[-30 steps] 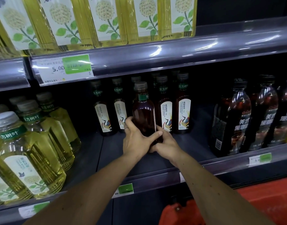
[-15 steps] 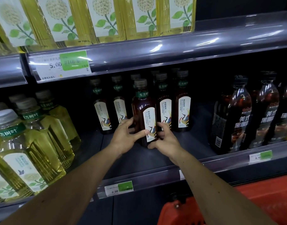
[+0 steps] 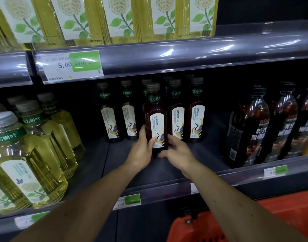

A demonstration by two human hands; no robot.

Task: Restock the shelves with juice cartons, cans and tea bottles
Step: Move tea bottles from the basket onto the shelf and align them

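At frame centre the left hand (image 3: 142, 151) grips the dark tea bottle (image 3: 155, 119), thumb across its label. The right hand (image 3: 178, 152) touches its base, fingers loosely spread. The bottle stands upright on the shelf (image 3: 149, 173), ahead of its row.

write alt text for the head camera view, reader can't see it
Both hands steady a dark tea bottle upright on a store shelf: left hand grips its side, right hand touches its base. Matching bottles stand behind, yellow tea bottles left.

tea bottle (image 3: 155, 123) on shelf (image 3: 167, 173) | before bottle row (image 3: 175, 112) | between hands
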